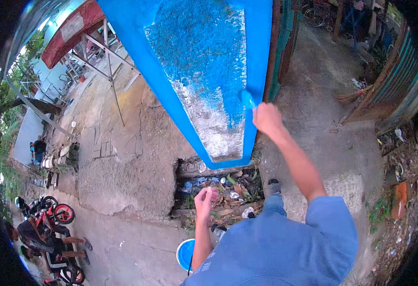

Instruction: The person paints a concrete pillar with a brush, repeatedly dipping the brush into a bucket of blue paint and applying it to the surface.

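Note:
My right hand (267, 119) is closed around a paintbrush (248, 99), its bristles coated in blue. The brush touches the right border of a pillar (194, 62). Blue paint covers the pillar's smooth edges and most of its rough panel, while the panel's lower part shows white. Over a debris-filled gap in the ground, my left hand (205, 202) is raised with curled fingers; what they hold, if anything, I cannot make out. Beside my left forearm is a bucket (185, 253) with blue paint inside, partly hidden by my arm and shirt.
Litter and leaves fill the broken pit (230, 193) below the pillar. People sit by parked motorcycles (58, 214) at lower left. A metal frame (109, 71) stands at upper left. A corrugated fence (385, 81) and a broom (354, 97) are on the right.

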Demonstrator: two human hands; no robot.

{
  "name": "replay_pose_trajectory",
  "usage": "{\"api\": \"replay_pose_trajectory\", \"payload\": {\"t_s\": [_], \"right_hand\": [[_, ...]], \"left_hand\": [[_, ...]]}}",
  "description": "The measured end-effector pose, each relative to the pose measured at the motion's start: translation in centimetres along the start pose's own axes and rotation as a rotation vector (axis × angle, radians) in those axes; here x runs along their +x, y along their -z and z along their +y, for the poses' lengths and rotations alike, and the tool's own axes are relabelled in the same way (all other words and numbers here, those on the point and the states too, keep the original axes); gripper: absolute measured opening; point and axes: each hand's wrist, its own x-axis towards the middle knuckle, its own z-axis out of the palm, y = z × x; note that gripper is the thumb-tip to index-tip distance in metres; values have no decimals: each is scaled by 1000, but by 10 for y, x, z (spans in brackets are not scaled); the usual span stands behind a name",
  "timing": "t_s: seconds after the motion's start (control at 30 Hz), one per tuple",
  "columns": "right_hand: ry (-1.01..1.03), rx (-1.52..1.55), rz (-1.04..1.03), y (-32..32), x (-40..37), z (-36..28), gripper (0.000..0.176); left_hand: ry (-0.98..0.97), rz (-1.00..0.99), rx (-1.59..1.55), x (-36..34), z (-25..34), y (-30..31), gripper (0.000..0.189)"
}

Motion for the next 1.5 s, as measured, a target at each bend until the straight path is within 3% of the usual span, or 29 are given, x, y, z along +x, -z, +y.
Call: {"api": "replay_pose_trajectory", "payload": {"t_s": [0.1, 0.23, 0.43, 0.67, 0.93, 1.1, 1.17, 1.27, 1.5], "right_hand": [[-6, -39, 68, 53, 19, -22, 17], [53, -40, 200, 118, 29, -45, 24], [150, -100, 410, 162, 35, -62, 26], [162, -192, 508, 145, 37, -54, 23], [185, -245, 395, 99, 20, -34, 21], [227, -245, 436, 141, 13, -45, 19], [222, -95, 473, 159, 16, -58, 20], [311, -72, 507, 166, 34, -66, 22], [225, -150, 596, 155, 54, -51, 23]], "left_hand": [[-27, -8, -5, 1, -1, 2, 29], [30, -30, -11, 3, 2, -2, 27], [0, -91, -19, 16, 4, -16, 28], [-20, -122, -25, 19, 7, -19, 27], [19, -146, -23, 20, 10, -20, 31], [-12, -166, -20, 28, 14, -25, 26], [-9, -193, -4, 30, 20, -30, 26], [-16, -249, -5, 36, 19, -36, 26], [-51, -290, -6, 43, 16, -37, 29]]}}
